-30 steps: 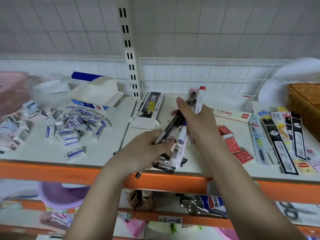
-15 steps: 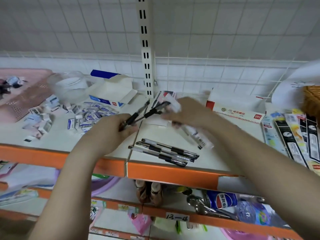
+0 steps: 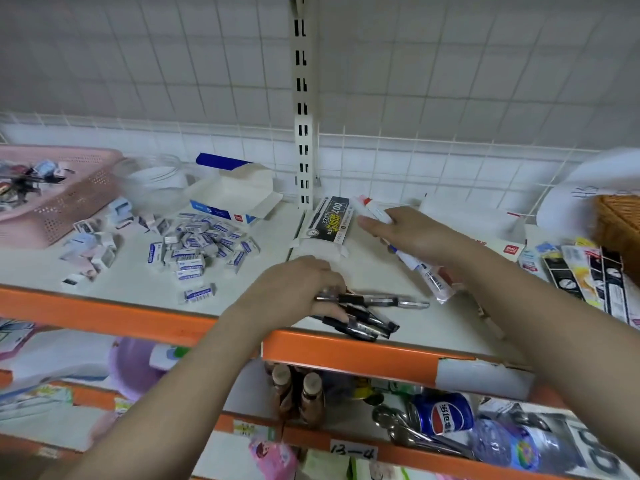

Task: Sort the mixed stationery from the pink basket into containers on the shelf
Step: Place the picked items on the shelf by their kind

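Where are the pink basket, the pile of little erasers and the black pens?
pink basket [image 3: 74, 202]: head view, on its perforated side wall.
eraser pile [image 3: 201, 242]: head view, middle of the heap.
black pens [image 3: 363, 318]: head view, on the barrels by the shelf edge.

Two bare forearms reached in from the bottom edge, with no sleeve showing on either. The left hand [image 3: 294, 289] and the right hand [image 3: 412, 233] wore no gloves, rings or watch. Both wrists were bare. The fingers were slim; nails could not be made out through the blur.
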The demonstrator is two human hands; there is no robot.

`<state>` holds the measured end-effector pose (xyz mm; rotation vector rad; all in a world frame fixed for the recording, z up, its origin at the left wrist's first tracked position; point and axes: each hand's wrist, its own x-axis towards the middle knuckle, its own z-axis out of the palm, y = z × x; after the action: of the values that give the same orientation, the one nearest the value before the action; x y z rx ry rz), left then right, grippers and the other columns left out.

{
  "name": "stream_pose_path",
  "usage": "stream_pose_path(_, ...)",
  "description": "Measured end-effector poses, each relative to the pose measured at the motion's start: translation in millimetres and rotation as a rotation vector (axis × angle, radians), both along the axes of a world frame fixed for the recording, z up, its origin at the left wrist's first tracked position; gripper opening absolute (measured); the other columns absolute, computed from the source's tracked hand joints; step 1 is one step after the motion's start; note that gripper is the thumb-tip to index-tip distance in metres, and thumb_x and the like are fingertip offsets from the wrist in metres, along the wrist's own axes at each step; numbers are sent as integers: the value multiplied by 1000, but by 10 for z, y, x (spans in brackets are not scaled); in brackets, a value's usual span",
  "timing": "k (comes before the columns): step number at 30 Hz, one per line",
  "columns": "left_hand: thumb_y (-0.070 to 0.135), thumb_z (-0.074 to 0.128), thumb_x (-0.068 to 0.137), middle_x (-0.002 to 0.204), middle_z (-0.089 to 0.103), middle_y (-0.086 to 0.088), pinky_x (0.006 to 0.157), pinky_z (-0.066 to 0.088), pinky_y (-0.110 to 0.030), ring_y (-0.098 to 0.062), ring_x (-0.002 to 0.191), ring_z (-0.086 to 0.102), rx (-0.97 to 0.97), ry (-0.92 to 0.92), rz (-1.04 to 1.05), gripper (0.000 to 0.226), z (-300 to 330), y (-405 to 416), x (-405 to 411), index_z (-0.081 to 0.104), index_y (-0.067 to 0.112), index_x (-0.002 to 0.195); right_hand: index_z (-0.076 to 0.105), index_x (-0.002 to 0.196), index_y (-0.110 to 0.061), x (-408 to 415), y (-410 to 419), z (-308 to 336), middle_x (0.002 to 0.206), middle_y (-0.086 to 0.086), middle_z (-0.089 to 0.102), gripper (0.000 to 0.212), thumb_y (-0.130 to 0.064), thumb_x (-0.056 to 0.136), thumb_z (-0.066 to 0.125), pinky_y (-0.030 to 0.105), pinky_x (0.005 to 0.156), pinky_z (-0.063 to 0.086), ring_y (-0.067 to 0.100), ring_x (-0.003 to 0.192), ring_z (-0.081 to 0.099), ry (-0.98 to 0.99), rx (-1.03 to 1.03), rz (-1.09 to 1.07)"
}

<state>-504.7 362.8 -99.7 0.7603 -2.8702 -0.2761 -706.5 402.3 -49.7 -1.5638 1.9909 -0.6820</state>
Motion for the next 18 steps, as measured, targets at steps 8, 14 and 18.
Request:
stream_pose_path(8, 50, 50, 90, 72, 53, 7, 58, 34, -19, -9, 68, 47, 23, 533, 266, 34, -81, -59, 180, 61, 19, 82, 54, 93, -5, 428, -73, -188, 66, 3, 45, 51, -51, 97, 33, 26, 57, 33, 16, 59, 42, 135, 81, 202)
stream_pose_path(14, 43, 62, 86, 78, 59, -3, 56, 38, -24, -9, 59, 49, 337, 561, 528, 23, 81, -157, 33, 63, 22, 96, 48, 96, -11, 300, -20, 146, 76, 4, 55, 10, -19, 100, 43, 19, 47, 44, 11, 57, 49, -88, -2, 137)
stream_pose_path(18, 40, 74, 77, 101, 55, 11, 78, 40, -23, -8, 91, 54, 357, -7, 239, 41, 208, -185, -121, 61, 27, 114, 50, 86, -18, 148, 134, 277, 72, 8, 60, 13, -20, 99, 47, 24, 49, 55, 15, 54, 58, -310, -80, 7)
